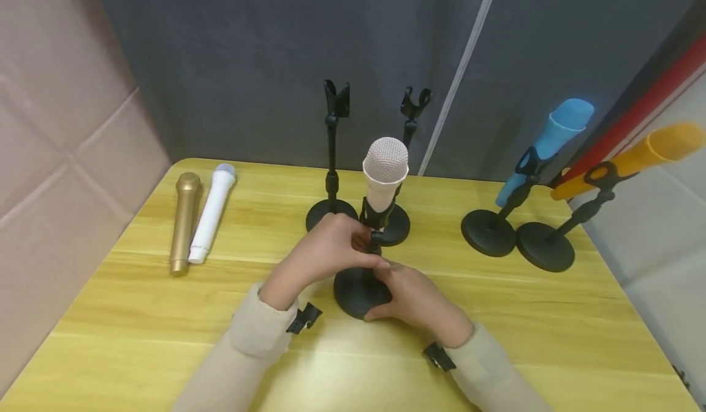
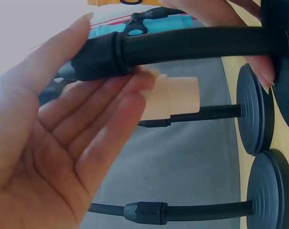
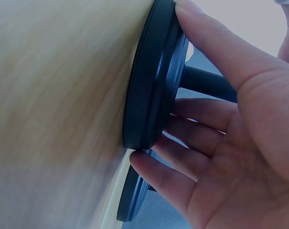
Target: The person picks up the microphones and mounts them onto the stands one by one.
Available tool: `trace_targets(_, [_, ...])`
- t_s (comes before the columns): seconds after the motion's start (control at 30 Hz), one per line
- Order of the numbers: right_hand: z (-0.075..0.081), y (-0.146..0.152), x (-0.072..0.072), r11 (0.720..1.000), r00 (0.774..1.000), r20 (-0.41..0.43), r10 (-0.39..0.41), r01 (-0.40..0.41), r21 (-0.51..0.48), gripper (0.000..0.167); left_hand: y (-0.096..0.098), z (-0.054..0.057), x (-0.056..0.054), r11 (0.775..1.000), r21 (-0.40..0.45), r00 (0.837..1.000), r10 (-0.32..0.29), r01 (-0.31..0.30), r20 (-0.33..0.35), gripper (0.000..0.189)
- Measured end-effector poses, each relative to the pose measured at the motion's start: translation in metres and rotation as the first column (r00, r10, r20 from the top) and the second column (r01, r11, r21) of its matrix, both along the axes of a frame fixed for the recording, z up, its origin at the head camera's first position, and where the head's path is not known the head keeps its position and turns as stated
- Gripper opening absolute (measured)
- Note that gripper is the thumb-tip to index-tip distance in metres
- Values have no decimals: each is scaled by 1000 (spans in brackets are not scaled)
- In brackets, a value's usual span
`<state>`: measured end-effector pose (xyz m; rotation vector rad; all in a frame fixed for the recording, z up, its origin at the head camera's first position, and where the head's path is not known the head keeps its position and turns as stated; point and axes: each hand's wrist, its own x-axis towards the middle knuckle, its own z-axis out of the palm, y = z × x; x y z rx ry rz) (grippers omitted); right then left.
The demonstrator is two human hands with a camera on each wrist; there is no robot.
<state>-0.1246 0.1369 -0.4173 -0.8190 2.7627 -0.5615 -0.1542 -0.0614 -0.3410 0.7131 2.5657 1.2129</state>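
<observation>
Holding a black stand point(image 1: 358, 292) near the middle of the table point(image 1: 138, 326), we pinch its collar point(image 2: 97, 62) between thumb and curled fingers of our left hand point(image 1: 328, 246); our right hand point(image 1: 416, 292) spans its round base point(image 3: 154, 86), thumb and bent fingers gripping the rim. A pale pink microphone point(image 1: 386, 164) sits in its clip, head up. Beyond, by the far edge, stand two more stands point(image 1: 331, 182). Blue point(image 1: 562, 124) and orange microphones point(image 1: 670, 145) lean in stands by the far right corner; gold point(image 1: 184, 222) and white microphones point(image 1: 214, 216) lie near the far left.
</observation>
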Motion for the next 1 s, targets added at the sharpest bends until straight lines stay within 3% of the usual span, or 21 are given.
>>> trace_targets(0.2, [0,1,0,1000,1000,12,-5,5,2,85,-4,-1,-4,988,-16,986,-157,157,-53,14])
trace_targets(0.3, [0,2,0,1000,1000,18,-2,2,-12,85,-3,-2,-5,982,-34,981,-187,185,-59,15])
trace_targets(0.43, [-1,2,0,1000,1000,26,-6,6,-21,82,0,-4,-3,987,-43,985,-159,156,-70,15])
trace_targets(0.6, [-1,1,1,1000,1000,25,-15,15,-14,83,1,-4,-2,998,-37,996,-58,56,-72,22])
trace_targets(0.7, [0,1,1,1000,1000,20,-13,13,-17,85,0,-4,-2,999,-27,997,-27,25,-70,21])
trace_targets(1.0, [0,1,0,1000,1000,19,5,-4,-30,84,-4,-4,-5,983,-82,979,-174,166,-108,12])
